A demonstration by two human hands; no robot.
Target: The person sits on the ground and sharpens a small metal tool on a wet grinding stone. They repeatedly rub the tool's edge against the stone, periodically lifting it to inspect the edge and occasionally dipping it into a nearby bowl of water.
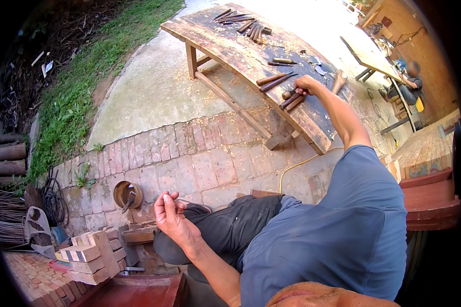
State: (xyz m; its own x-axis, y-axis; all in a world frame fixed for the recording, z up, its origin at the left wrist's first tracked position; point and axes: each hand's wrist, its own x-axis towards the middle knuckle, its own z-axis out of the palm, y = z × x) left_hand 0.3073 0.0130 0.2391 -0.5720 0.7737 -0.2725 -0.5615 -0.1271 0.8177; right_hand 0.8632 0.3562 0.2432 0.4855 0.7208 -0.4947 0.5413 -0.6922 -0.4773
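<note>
My right hand reaches over the near right part of a wooden workbench. Its fingers are closed round a wooden-handled tool with a rounded knob end; the rest of that tool is hidden. Right beside it lie dark wooden handles. A little to the left, a pair of long-handled carving chisels rests on the top. Over my lap, my left hand is raised with loosely bent fingers, and nothing shows in it.
More carving tools lie in bunches at the bench's far end, among wood shavings. A round container stands on the brick paving, near stacked wooden blocks. A yellow cord runs by the bench. Another person sits at the far right.
</note>
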